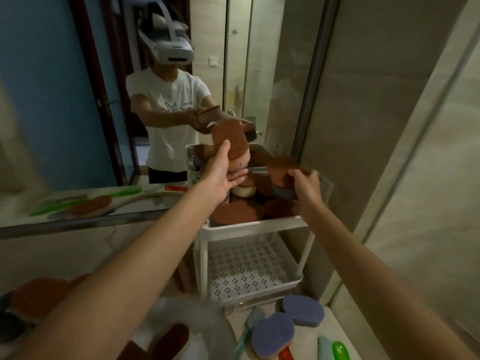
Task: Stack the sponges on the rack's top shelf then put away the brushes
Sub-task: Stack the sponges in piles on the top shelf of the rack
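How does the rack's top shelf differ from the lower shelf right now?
The top shelf is crowded with brown sponges, loosely heaped rather than neatly stacked; the lower shelf holds nothing, its perforated floor bare. Both hands are at the top shelf, the left hand gripping a sponge pile, the right hand holding another sponge; neither is near the lower one. Both shelves are white trays on one frame.

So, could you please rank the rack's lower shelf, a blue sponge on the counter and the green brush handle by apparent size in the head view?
1. Lower shelf
2. Blue sponge
3. Green brush handle, cut off by the frame edge, so its rank is unsure.
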